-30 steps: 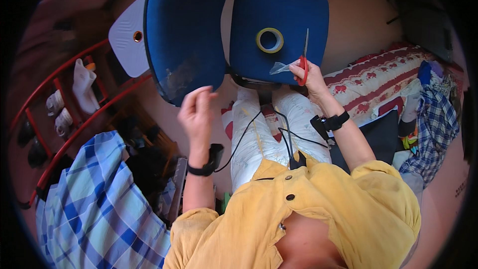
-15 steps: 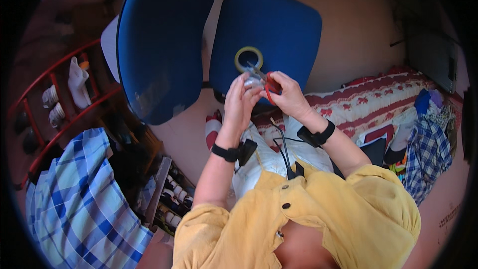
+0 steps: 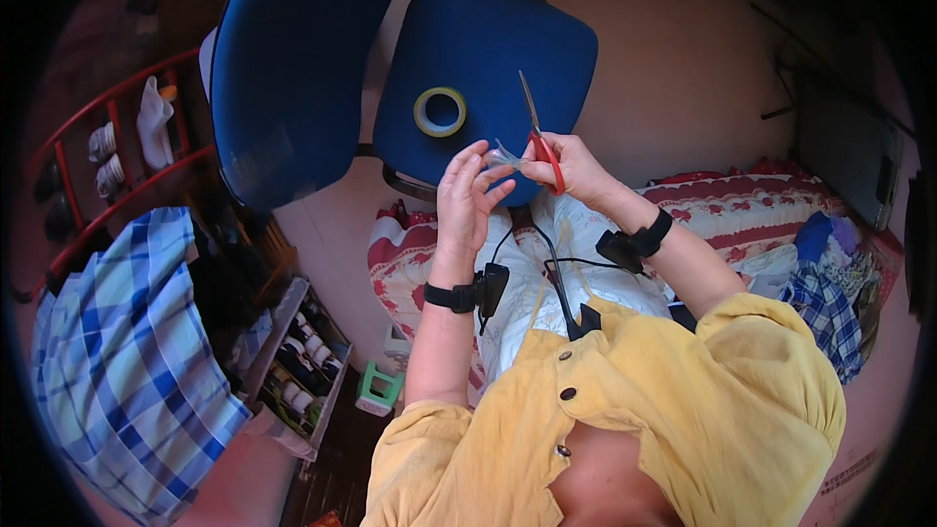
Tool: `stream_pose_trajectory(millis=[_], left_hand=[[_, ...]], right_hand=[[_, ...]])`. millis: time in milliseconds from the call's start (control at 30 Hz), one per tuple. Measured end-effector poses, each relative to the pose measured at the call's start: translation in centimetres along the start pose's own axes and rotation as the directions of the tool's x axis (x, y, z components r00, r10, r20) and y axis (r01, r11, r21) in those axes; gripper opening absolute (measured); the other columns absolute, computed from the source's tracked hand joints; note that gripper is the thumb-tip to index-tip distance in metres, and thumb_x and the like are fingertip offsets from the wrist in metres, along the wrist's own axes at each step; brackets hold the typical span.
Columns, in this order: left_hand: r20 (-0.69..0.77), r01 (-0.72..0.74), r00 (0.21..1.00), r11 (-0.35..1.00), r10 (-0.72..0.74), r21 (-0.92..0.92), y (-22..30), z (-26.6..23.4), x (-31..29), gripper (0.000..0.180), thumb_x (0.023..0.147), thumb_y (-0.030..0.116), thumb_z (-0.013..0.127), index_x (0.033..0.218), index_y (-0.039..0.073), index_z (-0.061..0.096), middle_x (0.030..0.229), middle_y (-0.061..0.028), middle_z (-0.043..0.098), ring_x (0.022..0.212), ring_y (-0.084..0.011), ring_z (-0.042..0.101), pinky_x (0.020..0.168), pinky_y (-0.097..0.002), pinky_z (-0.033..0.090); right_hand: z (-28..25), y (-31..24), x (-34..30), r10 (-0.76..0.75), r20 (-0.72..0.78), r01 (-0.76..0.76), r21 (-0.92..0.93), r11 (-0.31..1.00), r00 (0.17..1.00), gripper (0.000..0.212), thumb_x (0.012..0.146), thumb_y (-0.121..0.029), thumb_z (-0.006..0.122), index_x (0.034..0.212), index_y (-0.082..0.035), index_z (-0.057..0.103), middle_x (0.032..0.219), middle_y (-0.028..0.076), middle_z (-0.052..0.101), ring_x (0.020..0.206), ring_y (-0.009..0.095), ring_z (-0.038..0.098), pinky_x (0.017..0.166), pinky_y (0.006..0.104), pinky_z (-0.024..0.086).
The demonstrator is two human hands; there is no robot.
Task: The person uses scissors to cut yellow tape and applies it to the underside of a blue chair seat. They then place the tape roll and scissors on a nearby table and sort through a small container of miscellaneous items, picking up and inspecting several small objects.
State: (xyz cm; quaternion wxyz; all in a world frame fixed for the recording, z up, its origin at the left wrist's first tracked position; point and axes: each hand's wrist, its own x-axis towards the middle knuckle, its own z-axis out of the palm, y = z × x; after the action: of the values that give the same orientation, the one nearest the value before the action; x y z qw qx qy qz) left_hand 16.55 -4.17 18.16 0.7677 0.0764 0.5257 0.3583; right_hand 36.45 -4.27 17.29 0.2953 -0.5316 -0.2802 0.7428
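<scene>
My right hand (image 3: 574, 168) grips red-handled scissors (image 3: 540, 140) with the blades pointing up over the blue chair seat (image 3: 508, 49). My left hand (image 3: 466, 197) pinches a small piece of clear tape (image 3: 502, 158) between thumb and fingers, right beside the scissors. A roll of yellow-edged tape (image 3: 439, 111) lies flat on the chair seat, just above my left hand. Both wrists wear black bands with small devices and cables.
The blue chair back (image 3: 293, 59) stands to the left. A red metal rack (image 3: 117, 156) with socks is at far left, a blue checked cloth (image 3: 127, 361) lower left. A red patterned mattress (image 3: 761, 215) with clothes lies to the right. A low shelf of shoes (image 3: 303, 361) sits below the chair.
My hands have dropped a little from the tape roll toward me. The scissors now point up and the tape piece is held apart from the roll.
</scene>
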Motion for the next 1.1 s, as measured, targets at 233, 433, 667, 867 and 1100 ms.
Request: stream_pose_trajectory(millis=[233, 433, 667, 867, 1100], left_hand=[[-0.224, -0.099, 0.905, 0.693, 0.361, 0.714, -2.0, -5.4, 3.8, 0.034, 0.095, 0.014, 0.064, 0.128, 0.004, 0.06, 0.121, -0.0109, 0.062, 0.101, -0.0187, 0.063, 0.084, -0.0345, 0.058], [0.063, -0.069, 0.892, -0.003, 0.447, 0.998, -4.1, -9.6, 13.5, 0.051, 0.091, 0.01, 0.065, 0.14, 0.004, 0.051, 0.14, -0.0221, 0.054, 0.117, -0.0373, 0.061, 0.098, -0.0436, 0.05], [0.05, -0.14, 0.942, 0.253, 0.332, 0.957, -2.0, -10.9, 14.5, 0.024, 0.095, 0.013, 0.064, 0.116, 0.002, 0.065, 0.11, -0.0137, 0.07, 0.094, -0.0301, 0.069, 0.088, -0.0378, 0.057], [0.146, -0.045, 0.989, 0.991, 0.027, 0.124, 2.2, -4.3, 6.3, 0.032, 0.101, 0.018, 0.061, 0.129, 0.002, 0.056, 0.114, -0.015, 0.068, 0.1, -0.0221, 0.07, 0.092, -0.0352, 0.058], [0.4, -0.025, 0.911, 0.98, 0.104, -0.198, 4.1, 3.5, -2.1, 0.038, 0.102, 0.011, 0.056, 0.139, 0.004, 0.048, 0.131, -0.0193, 0.06, 0.118, -0.0297, 0.064, 0.105, -0.0421, 0.051]], right_hand=[[-0.4, 0.4, 0.0, 0.034, -0.083, -0.023, 0.127, 0.992, 0.996, 0.024, 0.087, -0.027, 0.075, 0.093, -0.007, 0.064, 0.079, 0.003, 0.062, 0.074, 0.012, 0.058, 0.07, 0.0256, 0.049], [-1.3, 2.4, -0.1, 0.091, -0.151, -0.089, 0.021, 0.996, 0.984, 0.022, 0.088, -0.027, 0.073, 0.093, -0.008, 0.064, 0.08, 0.001, 0.062, 0.073, 0.011, 0.057, 0.07, 0.0259, 0.048], [-1.7, 4.0, -2.5, 0.08, -0.254, -0.065, 0.066, 0.996, 0.964, 0.016, 0.089, -0.02, 0.072, 0.092, -0.007, 0.064, 0.078, -0.001, 0.061, 0.069, 0.008, 0.055, 0.065, 0.0234, 0.045], [-0.8, 1.5, -5.2, -0.009, -0.34, 0.051, 0.114, 0.992, 0.94, 0.016, 0.091, -0.021, 0.072, 0.098, -0.007, 0.066, 0.082, -0.001, 0.062, 0.071, 0.007, 0.057, 0.065, 0.0225, 0.046], [-0.3, -5.2, -10.1, -0.089, -0.349, 0.115, 0.054, 0.992, 0.933, 0.02, 0.09, -0.023, 0.073, 0.1, -0.008, 0.064, 0.086, 0.001, 0.063, 0.077, 0.009, 0.058, 0.07, 0.0238, 0.049]])
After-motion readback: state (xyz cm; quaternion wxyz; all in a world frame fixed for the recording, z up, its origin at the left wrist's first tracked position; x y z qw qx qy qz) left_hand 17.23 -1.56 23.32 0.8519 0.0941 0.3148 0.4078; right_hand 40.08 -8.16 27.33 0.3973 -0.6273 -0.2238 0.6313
